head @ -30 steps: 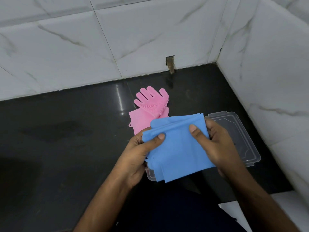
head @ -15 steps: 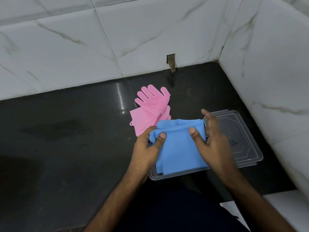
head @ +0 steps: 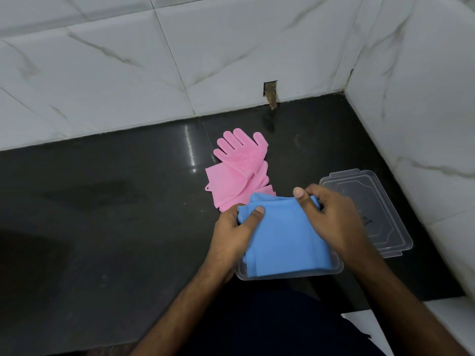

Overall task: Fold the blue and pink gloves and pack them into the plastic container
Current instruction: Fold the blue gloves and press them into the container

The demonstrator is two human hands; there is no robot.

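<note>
Blue gloves (head: 285,240), folded, sit partly in the container (head: 288,276) near the worktop's front edge; your left hand (head: 231,235) and right hand (head: 331,217) pinch their far corners. Let go early and the springy fold may pop open over the rim.

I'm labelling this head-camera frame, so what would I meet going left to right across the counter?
Pink gloves → left hand → blue gloves → right hand → clear lid.
</note>
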